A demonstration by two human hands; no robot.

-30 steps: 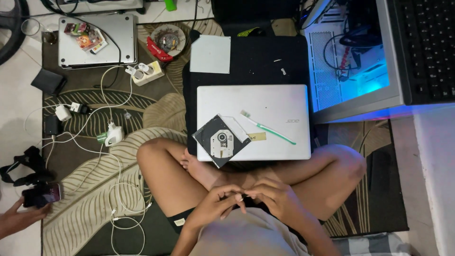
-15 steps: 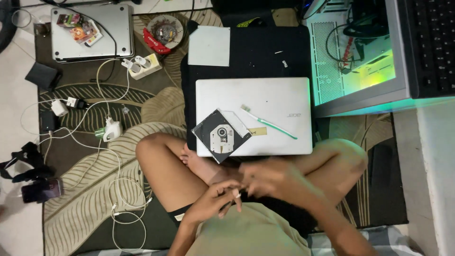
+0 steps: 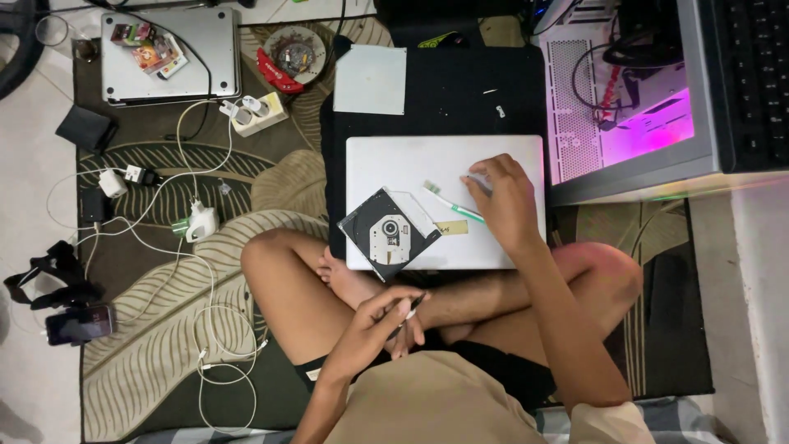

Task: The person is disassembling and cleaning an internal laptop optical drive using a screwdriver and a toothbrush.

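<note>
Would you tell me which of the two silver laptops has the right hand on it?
The near laptop, bearing the disc drive, lies under the right hand; the far one carries cards.

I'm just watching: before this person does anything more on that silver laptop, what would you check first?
1. Right hand on the silver laptop: ok, fingertips rest on its shell.
2. Left hand has a tool: ok, a thin dark tool; its tip cannot tell.
3. Laptop steady: ok, flat on the black mat.
4. Removed disc drive out of the way: not ok, it lies on the laptop.
5. Green toothbrush clear: not ok, beside the right hand.
6. Loose screws accounted for: cannot tell.
</note>
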